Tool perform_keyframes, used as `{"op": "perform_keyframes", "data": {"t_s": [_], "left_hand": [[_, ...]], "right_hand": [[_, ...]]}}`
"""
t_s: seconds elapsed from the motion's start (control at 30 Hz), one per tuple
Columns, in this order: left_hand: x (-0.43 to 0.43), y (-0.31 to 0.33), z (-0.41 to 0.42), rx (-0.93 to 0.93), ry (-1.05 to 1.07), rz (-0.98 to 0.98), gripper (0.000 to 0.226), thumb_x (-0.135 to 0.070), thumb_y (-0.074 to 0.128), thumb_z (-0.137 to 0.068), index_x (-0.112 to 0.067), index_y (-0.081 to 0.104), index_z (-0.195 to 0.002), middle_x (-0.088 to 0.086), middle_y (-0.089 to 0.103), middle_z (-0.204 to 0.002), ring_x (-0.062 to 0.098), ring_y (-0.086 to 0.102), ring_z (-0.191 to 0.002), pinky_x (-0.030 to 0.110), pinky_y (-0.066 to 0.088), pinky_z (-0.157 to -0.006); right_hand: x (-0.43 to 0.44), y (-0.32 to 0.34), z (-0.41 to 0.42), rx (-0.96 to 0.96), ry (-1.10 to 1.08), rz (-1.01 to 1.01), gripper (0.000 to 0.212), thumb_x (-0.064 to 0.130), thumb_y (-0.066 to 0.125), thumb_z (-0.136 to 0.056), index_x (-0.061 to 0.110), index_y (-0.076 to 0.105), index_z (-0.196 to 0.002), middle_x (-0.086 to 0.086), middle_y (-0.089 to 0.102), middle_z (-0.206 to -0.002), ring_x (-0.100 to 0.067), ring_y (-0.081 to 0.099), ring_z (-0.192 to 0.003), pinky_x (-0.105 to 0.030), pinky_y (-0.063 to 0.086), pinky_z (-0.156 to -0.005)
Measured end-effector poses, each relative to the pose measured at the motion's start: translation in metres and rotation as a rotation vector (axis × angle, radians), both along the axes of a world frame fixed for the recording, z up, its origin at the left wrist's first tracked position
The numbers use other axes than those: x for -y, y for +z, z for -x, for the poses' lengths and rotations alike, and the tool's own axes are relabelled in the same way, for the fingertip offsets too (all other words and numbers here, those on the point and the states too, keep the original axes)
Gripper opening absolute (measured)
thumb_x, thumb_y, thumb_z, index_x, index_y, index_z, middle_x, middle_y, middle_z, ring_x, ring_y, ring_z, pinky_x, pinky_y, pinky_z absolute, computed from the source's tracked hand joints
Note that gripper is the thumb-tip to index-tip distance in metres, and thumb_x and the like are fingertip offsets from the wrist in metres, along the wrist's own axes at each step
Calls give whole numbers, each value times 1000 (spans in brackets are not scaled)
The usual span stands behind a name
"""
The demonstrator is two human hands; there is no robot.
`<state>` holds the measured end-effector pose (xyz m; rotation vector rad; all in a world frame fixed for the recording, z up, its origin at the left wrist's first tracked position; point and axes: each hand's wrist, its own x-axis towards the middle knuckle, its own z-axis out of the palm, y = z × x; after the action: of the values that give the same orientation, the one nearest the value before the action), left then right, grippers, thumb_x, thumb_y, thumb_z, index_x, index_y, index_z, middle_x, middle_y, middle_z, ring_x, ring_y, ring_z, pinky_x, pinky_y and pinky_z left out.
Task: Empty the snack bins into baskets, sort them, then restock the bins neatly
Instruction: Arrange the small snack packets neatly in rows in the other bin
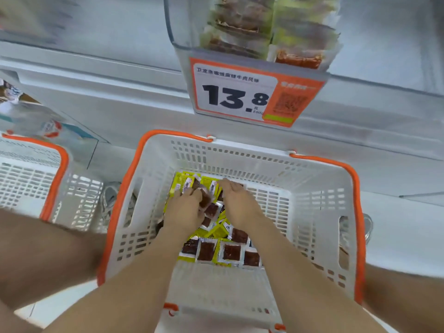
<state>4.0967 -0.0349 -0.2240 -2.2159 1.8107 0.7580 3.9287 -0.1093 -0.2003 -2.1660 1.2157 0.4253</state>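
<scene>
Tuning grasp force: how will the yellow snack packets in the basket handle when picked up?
Probably light: the left hand pinches one of the snack packets. Likely flat, glossy film, so floppy and perhaps slippery. They overlap, so neighbours may shift.

The floor (67,296) carries a white basket (312,188) with an orange rim. A second basket (28,179) stands near it, to its left.
</scene>
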Motion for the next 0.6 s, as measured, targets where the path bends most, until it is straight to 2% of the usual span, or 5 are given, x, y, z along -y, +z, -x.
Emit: {"op": "perform_keyframes", "data": {"t_s": [0.1,0.17,0.27,0.43,0.6], "left_hand": [[-9,-1,-4,-143,67,20,63,-37,77,-77,-19,58,-134,4,55,-130,33,52,-122,41,47,-101],[-12,1,-5,-309,173,89,70,-28,80,-77,-12,56,-140,8,49,-134,29,52,-123,36,48,-101],[-5,1,-11,-412,283,229,60,-9,67,-88,-4,48,-145,11,41,-142,29,52,-124,37,49,-101],[15,-15,-35,1,42,190,75,-3,73,-84,-9,39,-151,12,31,-160,38,37,-136,45,37,-115],[22,-15,-38,31,4,-23,62,3,68,-87,-11,43,-142,11,48,-142,34,50,-131,44,49,-102]], "right_hand": [[-1,-18,-12,-42,99,-128,92,7,64,-96,36,11,-165,2,-5,-175,-31,8,-159,-61,23,-121],[-3,-27,-19,-85,102,-50,75,29,69,-96,34,29,-160,-3,12,-172,-35,16,-155,-58,25,-120],[-5,-34,-28,-53,-50,71,51,17,74,-89,19,53,-136,-9,33,-155,-37,33,-143,-50,38,-112],[1,-41,-35,14,-128,3,45,-2,70,-86,9,51,-126,-16,48,-145,-37,49,-132,-47,51,-97],[10,-46,-39,13,-256,-82,75,34,80,-88,11,38,-145,-15,48,-142,-40,45,-132,-52,43,-105]]}}
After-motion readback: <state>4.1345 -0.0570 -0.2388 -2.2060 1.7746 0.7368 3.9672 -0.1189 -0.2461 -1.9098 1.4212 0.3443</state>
